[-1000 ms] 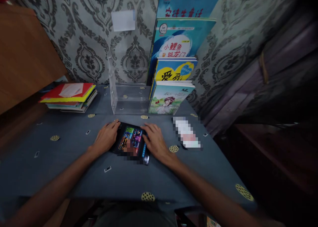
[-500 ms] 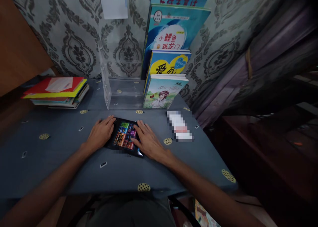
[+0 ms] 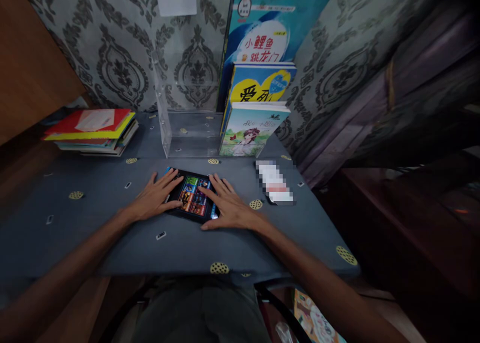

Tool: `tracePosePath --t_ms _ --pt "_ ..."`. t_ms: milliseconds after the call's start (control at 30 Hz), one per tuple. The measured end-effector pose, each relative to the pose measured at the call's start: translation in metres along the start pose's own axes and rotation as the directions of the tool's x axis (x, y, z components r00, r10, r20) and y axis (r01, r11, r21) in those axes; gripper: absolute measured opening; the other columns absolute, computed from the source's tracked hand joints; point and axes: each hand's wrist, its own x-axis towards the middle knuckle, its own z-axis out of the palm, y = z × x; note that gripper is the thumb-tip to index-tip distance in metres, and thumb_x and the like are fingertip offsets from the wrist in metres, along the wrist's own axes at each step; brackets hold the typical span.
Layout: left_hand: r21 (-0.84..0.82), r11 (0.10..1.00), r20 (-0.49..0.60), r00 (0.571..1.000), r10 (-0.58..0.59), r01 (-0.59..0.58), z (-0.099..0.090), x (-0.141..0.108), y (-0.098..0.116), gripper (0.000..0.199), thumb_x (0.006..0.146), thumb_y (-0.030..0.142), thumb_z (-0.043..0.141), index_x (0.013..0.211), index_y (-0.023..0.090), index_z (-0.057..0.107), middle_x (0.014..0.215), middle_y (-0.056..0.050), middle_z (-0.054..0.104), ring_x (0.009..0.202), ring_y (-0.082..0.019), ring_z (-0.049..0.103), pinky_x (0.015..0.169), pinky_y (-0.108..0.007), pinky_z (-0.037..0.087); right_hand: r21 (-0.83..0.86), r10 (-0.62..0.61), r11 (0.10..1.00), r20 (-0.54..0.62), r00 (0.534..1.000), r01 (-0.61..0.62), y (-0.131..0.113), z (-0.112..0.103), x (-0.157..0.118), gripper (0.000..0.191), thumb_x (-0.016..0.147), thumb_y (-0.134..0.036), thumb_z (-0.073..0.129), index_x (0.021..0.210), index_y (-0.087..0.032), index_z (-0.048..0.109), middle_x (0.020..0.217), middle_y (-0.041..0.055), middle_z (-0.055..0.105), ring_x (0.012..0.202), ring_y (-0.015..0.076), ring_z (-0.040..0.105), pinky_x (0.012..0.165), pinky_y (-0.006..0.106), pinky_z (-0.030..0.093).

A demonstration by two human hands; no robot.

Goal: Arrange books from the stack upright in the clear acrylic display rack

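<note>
On the tablecloth in front of me lies a flat black tablet-like object [image 3: 194, 193] with a grid of small colourful pictures on its face. My left hand [image 3: 157, 198] rests over its left side, fingers spread and the thumb reaching onto the face. Over the right side lies my right hand [image 3: 230, 207], also open, with one finger across the pictures and the thumb at the near right corner. Neither hand is wrapped around the object. Parts of both its sides are hidden beneath my fingers.
A blurred-out phone-like item [image 3: 275, 183] lies to the right. Behind it, upright picture books [image 3: 247, 133] stand in a clear acrylic rack [image 3: 165, 133]. A stack of books and folders [image 3: 93, 133] sits at the back left. The patterned tablecloth [image 3: 112, 248] ends near my lap.
My hands have spread their fingers more, and the left fingers have come further over the object's face. My right thumb has moved off the pictures to the near corner. The view has shifted slightly.
</note>
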Motion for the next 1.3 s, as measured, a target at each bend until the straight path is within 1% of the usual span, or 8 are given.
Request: tracePosePath --t_ms 333,500,667,900,1000,1100,1167,1300 --pt "0.051 0.994 0.034 0.995 0.093 -0.094 0.005 -0.049 0.030 0.089 0.092 0.071 0.044 0.160 0.020 0.018 0.167 -0.020 0.015 0.155 -0.036 0.008 0.119 -0.066 0.012 0.060 -0.067 0.996 0.043 0.997 0.064 -0.030 -0.003 -0.042 0.114 0.060 -0.074 0.080 0.154 -0.025 0.039 0.167 0.0183 0.016 0.154 0.0411 0.008 0.121 0.065 0.013" --pt "0.057 0.977 -0.004 0.979 0.206 -0.205 0.012 -0.089 0.054 0.129 0.066 0.088 0.059 0.161 0.020 0.006 0.166 -0.026 0.008 0.153 -0.046 0.004 0.117 -0.071 0.012 0.107 -0.136 0.986 0.079 0.988 0.127 -0.050 -0.002 -0.082 0.118 0.059 -0.066 0.085 0.157 -0.027 0.033 0.168 0.0186 0.009 0.154 0.0442 0.007 0.120 0.068 0.013" --pt "0.039 0.979 0.025 0.980 0.197 -0.198 0.005 -0.114 0.079 0.120 0.074 0.051 0.079 0.162 0.024 0.002 0.168 -0.019 0.005 0.154 -0.043 0.009 0.120 -0.065 0.015 0.008 -0.111 0.993 0.274 0.955 0.114 -0.066 -0.001 -0.107 0.130 0.055 -0.034 0.096 0.160 -0.028 0.020 0.169 0.0185 -0.002 0.154 0.0434 0.002 0.122 0.066 0.011" --pt "-0.143 0.963 0.072 0.968 0.241 -0.229 -0.027 -0.131 0.053 0.092 0.081 0.023 0.064 0.160 0.033 0.017 0.166 -0.004 0.026 0.151 -0.031 0.029 0.120 -0.051 0.031 0.136 -0.176 0.978 0.139 0.975 0.157 -0.063 -0.018 -0.122 0.063 0.098 -0.020 0.055 0.155 -0.035 0.033 0.167 0.0067 0.024 0.155 0.0245 0.019 0.124 0.052 0.025" --pt "-0.371 0.922 0.046 0.990 0.134 -0.107 -0.056 -0.118 0.030 0.054 0.091 0.029 0.056 0.144 0.040 0.050 0.147 0.001 0.057 0.136 -0.025 0.053 0.111 -0.041 0.045 0.327 -0.086 0.942 0.025 0.996 0.074 -0.050 -0.023 -0.112 0.045 0.103 -0.027 0.045 0.148 -0.035 0.046 0.153 0.0051 0.050 0.142 0.0218 0.046 0.115 0.045 0.042" --pt "-0.656 0.751 -0.002 0.995 -0.103 0.077 -0.074 -0.083 0.021 0.026 0.088 0.044 0.064 0.105 0.029 0.075 0.100 -0.002 0.078 0.093 -0.024 0.073 0.084 -0.033 0.057 0.508 0.136 0.859 -0.118 0.984 -0.058 -0.034 -0.020 -0.084 0.034 0.102 -0.041 0.046 0.121 -0.024 0.069 0.114 0.0063 0.074 0.103 0.0225 0.070 0.089 0.038 0.057" --pt "-0.814 0.571 -0.093 0.946 -0.310 0.107 -0.071 -0.053 0.019 0.029 0.080 0.050 0.072 0.090 0.022 0.071 0.079 -0.002 0.075 0.075 -0.021 0.071 0.070 -0.029 0.056 0.580 0.284 0.806 -0.205 0.937 -0.117 -0.023 -0.014 -0.059 0.039 0.097 -0.052 0.051 0.092 -0.019 0.071 0.085 0.0046 0.073 0.078 0.0209 0.068 0.069 0.032 0.056" --pt "-0.943 0.324 -0.096 0.870 -0.483 0.076 -0.042 -0.003 0.008 0.055 0.066 0.058 0.078 0.102 0.020 0.059 0.075 -0.001 0.071 0.066 -0.020 0.068 0.066 -0.031 0.056 0.716 0.439 0.682 -0.236 0.867 -0.150 -0.003 -0.005 -0.011 0.040 0.090 -0.054 0.060 0.111 -0.020 0.063 0.080 0.0014 0.070 0.070 0.0189 0.066 0.065 0.031 0.054"
